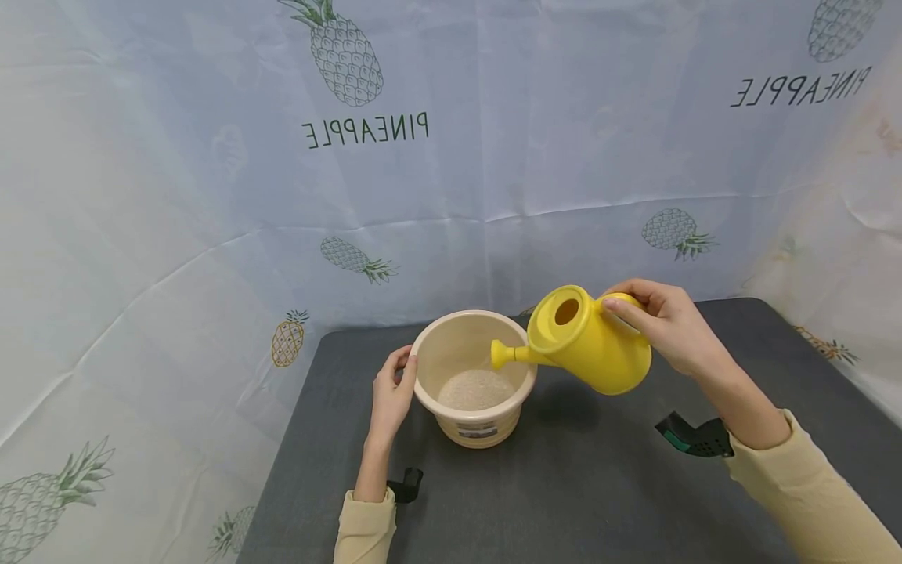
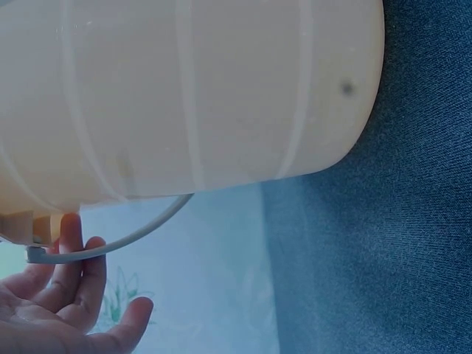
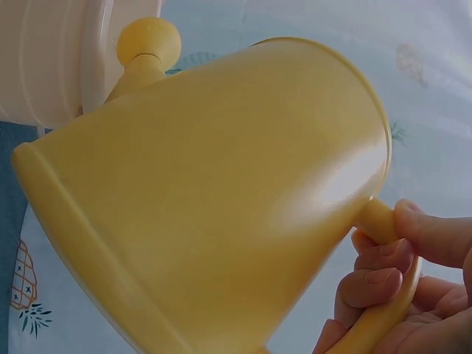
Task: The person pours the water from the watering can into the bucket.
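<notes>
A cream bucket [image 1: 461,333] stands upright on the dark tabletop, with a pale, speckled area [image 1: 476,390] at its bottom; I cannot tell what that is. At the bucket's left rim, my left hand [image 1: 392,392] grips the edge. The left wrist view shows its fingers by the thin grey bail handle [image 2: 140,234]. My right hand [image 1: 662,323] holds a yellow watering can [image 1: 599,348] by its handle [image 3: 383,310], raised off the table and tilted left. Its spout's rose [image 1: 500,355] hangs over the bucket's inside. No flowing water is visible.
The dark tabletop [image 1: 535,501] extends around the bucket. Behind and beside it hangs a pale cloth [image 1: 451,180] printed with pineapples. A black wrist device [image 1: 694,439] sits at the right cuff, another [image 1: 406,487] at the left.
</notes>
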Motion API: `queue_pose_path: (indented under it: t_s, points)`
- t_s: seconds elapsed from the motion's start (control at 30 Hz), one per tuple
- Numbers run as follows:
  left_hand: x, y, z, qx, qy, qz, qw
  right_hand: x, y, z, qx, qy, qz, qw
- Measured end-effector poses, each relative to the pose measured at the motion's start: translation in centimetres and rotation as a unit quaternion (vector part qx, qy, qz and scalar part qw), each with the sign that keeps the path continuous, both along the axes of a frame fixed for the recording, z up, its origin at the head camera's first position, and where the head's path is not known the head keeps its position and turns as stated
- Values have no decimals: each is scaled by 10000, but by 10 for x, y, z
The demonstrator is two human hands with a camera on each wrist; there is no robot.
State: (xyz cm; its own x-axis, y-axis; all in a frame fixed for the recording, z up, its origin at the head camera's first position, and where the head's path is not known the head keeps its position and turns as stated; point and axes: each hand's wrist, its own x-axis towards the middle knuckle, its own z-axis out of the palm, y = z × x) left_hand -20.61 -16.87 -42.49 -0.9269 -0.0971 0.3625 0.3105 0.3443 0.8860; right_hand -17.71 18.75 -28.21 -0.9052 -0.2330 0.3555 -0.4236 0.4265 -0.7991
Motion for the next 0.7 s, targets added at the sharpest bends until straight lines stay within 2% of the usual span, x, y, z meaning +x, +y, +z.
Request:
queue_pose_path:
  t_s: [0.23,0.5,0.7]
  points:
    - [1,0,2,47,-100,-71,9999,0,-1,1,72,41,-10,10000]
    - [12,4,21,215,-31,-237,9995,-1,-1,1,62,60,38,10000]
    - [3,0,6,108,-149,-131,9997,-1,-1,1,24,66,95,9999]
